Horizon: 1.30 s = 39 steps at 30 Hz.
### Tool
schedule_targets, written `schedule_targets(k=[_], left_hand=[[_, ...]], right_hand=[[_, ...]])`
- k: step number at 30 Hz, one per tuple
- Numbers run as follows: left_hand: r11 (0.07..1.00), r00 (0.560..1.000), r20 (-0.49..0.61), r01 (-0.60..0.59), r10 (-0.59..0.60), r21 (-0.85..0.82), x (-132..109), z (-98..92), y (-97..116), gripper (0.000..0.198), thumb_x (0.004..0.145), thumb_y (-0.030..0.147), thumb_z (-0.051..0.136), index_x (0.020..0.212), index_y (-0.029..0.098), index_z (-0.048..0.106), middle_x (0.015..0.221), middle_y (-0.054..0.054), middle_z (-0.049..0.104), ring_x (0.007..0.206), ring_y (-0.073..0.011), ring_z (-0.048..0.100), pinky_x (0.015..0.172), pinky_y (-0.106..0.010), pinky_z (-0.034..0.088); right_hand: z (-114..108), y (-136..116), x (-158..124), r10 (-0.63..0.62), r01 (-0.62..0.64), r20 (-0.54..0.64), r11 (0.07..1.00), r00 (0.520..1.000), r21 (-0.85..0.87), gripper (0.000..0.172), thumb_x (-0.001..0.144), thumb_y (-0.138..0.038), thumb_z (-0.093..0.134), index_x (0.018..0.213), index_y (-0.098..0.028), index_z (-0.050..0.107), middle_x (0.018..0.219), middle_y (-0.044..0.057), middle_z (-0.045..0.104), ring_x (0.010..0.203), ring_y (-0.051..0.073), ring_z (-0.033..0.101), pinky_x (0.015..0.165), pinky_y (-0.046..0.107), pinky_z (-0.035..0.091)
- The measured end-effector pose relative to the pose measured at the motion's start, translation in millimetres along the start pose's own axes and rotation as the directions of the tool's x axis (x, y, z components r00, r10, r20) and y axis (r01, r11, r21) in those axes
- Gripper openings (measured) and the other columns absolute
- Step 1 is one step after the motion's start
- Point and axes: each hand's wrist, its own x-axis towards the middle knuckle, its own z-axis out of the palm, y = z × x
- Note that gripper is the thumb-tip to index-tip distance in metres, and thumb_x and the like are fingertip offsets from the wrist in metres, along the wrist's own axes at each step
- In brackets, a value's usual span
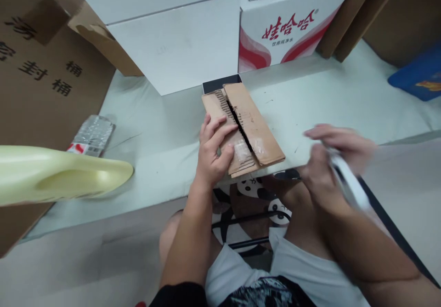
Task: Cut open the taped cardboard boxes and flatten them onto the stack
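Note:
A small brown cardboard box (255, 118) lies slanted near the front edge of the table, with a dark ragged gap between its top flaps and clear tape at its near end. My left hand (214, 148) rests on the box's left flap, fingers stretched out over it. Off to the right, above the table edge and apart from the box, my right hand (330, 164) is closed round a slim white tool (348, 180) with a dark slot. Motion blurs that hand and tool, and I cannot make out the tool's tip.
Behind the box stand a dark-topped item (217, 84), a large white carton (179, 45) and a white-and-red carton (289, 26). At left are a pale yellow plastic object (62, 173), a clear wrapped packet (93, 134) and a big brown carton (41, 95). A blue object (418, 77) sits at right.

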Motion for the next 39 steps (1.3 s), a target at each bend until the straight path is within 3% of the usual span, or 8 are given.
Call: schedule_targets(k=[4, 7, 13, 16, 19, 26, 31, 39], left_hand=[[0.996, 0.996, -0.027, 0.079, -0.081, -0.048, -1.3, -12.6, -14.8, 0.048, 0.096, 0.059, 0.046, 0.124, 0.025, 0.066, 0.144, -0.008, 0.055, 0.15, -0.0315, 0.033, 0.127, -0.057, 0.017], [0.979, 0.983, -0.041, 0.173, -0.178, -0.108, -3.0, -27.1, -25.4, 0.047, 0.09, 0.062, 0.055, 0.118, 0.027, 0.068, 0.144, -0.008, 0.056, 0.15, -0.0318, 0.034, 0.126, -0.055, 0.023], [0.865, 0.878, -0.147, 0.399, -0.456, -0.304, -12.0, -41.2, -42.2, 0.042, 0.085, 0.059, 0.062, 0.109, 0.026, 0.069, 0.139, -0.007, 0.062, 0.142, -0.0316, 0.046, 0.122, -0.051, 0.034], [0.765, 0.798, -0.148, 0.48, -0.584, -0.43, -19.1, -36.0, -50.2, 0.045, 0.085, 0.058, 0.061, 0.117, 0.027, 0.066, 0.127, -0.008, 0.069, 0.131, -0.0303, 0.057, 0.111, -0.048, 0.048], [0.731, 0.782, -0.123, 0.498, -0.611, -0.467, -22.7, -29.1, -53.2, 0.054, 0.079, 0.056, 0.069, 0.127, 0.032, 0.06, 0.127, -0.006, 0.07, 0.131, -0.0285, 0.058, 0.107, -0.044, 0.052], [0.554, 0.772, 0.162, 0.568, -0.614, -0.608, -26.6, -27.4, -49.5, 0.072, 0.078, 0.081, 0.047, 0.122, 0.027, 0.062, 0.136, -0.014, 0.065, 0.131, -0.0352, 0.058, 0.092, -0.049, 0.059], [0.739, 0.839, 0.315, 0.542, -0.444, -0.401, -28.4, -27.2, -39.6, 0.066, 0.058, 0.064, 0.083, 0.11, 0.026, 0.068, 0.123, -0.012, 0.07, 0.126, -0.0363, 0.06, 0.106, -0.054, 0.051], [0.857, 0.877, -0.006, 0.468, -0.481, -0.216, -10.3, -27.1, -23.7, 0.043, 0.063, 0.045, 0.084, 0.093, 0.021, 0.063, 0.106, -0.007, 0.067, 0.11, -0.0272, 0.064, 0.1, -0.043, 0.051]], right_hand=[[20.0, 37.6, 22.0, 0.356, -0.292, 0.26, 0.922, 0.897, -0.255, 0.024, 0.089, -0.031, 0.047, 0.111, -0.024, 0.053, 0.085, 0.005, 0.063, 0.076, 0.023, 0.061, 0.073, 0.041, 0.051], [26.6, 58.7, 22.7, 0.487, -0.291, 0.358, 0.828, 0.796, -0.48, 0.046, 0.083, -0.033, 0.053, 0.128, -0.019, 0.053, 0.099, 0.012, 0.067, 0.085, 0.028, 0.062, 0.078, 0.045, 0.05], [35.2, 59.4, 10.2, 0.356, -0.114, 0.316, 0.802, 0.88, -0.587, 0.039, 0.082, -0.033, 0.059, 0.117, -0.019, 0.068, 0.119, 0.018, 0.065, 0.117, 0.039, 0.055, 0.103, 0.063, 0.037], [35.7, 54.3, 11.5, 0.284, -0.08, 0.493, 0.916, 0.822, -0.394, 0.023, 0.085, -0.036, 0.06, 0.096, -0.023, 0.075, 0.11, 0.011, 0.07, 0.116, 0.035, 0.059, 0.107, 0.062, 0.036], [32.5, 52.0, 14.6, 0.15, -0.1, 0.633, 0.988, 0.759, -0.113, 0.032, 0.088, -0.044, 0.059, 0.108, -0.024, 0.073, 0.119, 0.01, 0.07, 0.118, 0.031, 0.061, 0.106, 0.056, 0.044], [29.1, 46.9, 14.0, 0.001, -0.062, 0.545, 0.994, 0.838, 0.093, 0.075, 0.084, -0.067, 0.061, 0.145, -0.024, 0.05, 0.15, 0.014, 0.051, 0.144, 0.033, 0.043, 0.118, 0.057, 0.035], [34.6, 53.8, 9.0, 0.09, -0.104, 0.505, 0.995, 0.858, 0.0, 0.062, 0.082, -0.063, 0.063, 0.126, -0.019, 0.061, 0.127, 0.016, 0.066, 0.123, 0.035, 0.059, 0.106, 0.056, 0.045], [43.9, 55.7, 16.4, 0.122, -0.065, 0.354, 0.984, 0.927, -0.169, 0.059, 0.07, -0.058, 0.075, 0.114, -0.022, 0.06, 0.115, 0.014, 0.067, 0.116, 0.038, 0.058, 0.102, 0.061, 0.042]])
